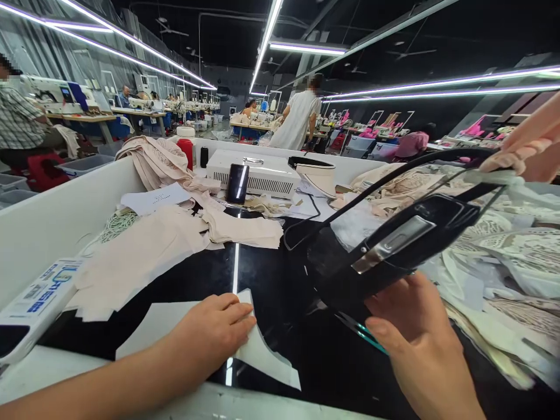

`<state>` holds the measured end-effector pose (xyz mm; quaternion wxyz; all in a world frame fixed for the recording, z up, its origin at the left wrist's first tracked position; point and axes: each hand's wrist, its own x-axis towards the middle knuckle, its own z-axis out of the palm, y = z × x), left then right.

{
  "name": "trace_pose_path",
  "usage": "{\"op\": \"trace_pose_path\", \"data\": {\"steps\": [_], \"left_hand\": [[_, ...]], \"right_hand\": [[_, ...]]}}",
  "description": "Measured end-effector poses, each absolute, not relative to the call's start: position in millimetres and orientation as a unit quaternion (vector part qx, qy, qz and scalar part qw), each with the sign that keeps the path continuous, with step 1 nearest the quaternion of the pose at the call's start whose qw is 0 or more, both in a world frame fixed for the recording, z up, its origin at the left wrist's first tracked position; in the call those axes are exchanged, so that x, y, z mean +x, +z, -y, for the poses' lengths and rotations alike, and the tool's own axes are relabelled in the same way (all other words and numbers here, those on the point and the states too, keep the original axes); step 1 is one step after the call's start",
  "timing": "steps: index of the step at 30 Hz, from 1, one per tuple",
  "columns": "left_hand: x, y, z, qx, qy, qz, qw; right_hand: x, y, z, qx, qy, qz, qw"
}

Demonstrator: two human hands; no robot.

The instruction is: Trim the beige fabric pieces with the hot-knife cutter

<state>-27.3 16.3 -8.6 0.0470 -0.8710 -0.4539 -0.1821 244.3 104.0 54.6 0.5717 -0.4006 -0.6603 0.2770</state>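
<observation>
My left hand (214, 329) lies flat, fingers together and stretched out, on a white cut fabric piece (266, 356) on the glossy black tabletop (262, 274). My right hand (415, 338) is cupped under the lower end of a black hand-held tool (394, 251) with a metal plate on its face, and grips it. A thin teal-edged object (365, 337) pokes out beside that thumb. From the tool, a black curved handle or cable (394, 175) runs up to the right, where another person's hand (531, 143) holds it together with clear plastic.
Beige fabric pieces (144, 256) are piled on the left, white lace pieces (516, 256) on the right. Behind them stand a white ventilated box (258, 172), a dark phone (237, 184) and a red spool (187, 150). A white wall (52, 221) borders the left. Workers sit and stand at the back.
</observation>
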Motion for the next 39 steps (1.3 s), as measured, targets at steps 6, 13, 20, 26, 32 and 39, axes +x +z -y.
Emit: {"op": "trace_pose_path", "data": {"steps": [6, 13, 20, 26, 32, 39], "left_hand": [[-15.2, -12.4, -14.0, -0.881, -0.184, 0.435, 0.038], [-19.8, 15.3, -28.5, -0.825, -0.178, 0.534, -0.051], [-15.3, 24.2, -41.6, -0.749, -0.137, 0.631, -0.150], [-14.9, 16.5, -39.0, -0.728, -0.176, 0.632, -0.201], [-17.9, 11.8, -40.8, -0.721, -0.204, 0.625, -0.219], [-19.6, 11.7, -40.1, -0.721, -0.210, 0.619, -0.228]], "right_hand": [[177.9, 82.1, -109.3, -0.349, 0.299, 0.562, 0.688], [149.5, 73.8, -121.5, -0.221, 0.386, 0.621, 0.645], [130.4, 62.6, -133.7, -0.162, 0.449, 0.596, 0.646], [122.7, 56.8, -138.7, -0.132, 0.484, 0.569, 0.652], [120.9, 54.4, -136.5, -0.110, 0.520, 0.558, 0.637], [119.3, 53.6, -136.4, -0.107, 0.543, 0.539, 0.635]]}}
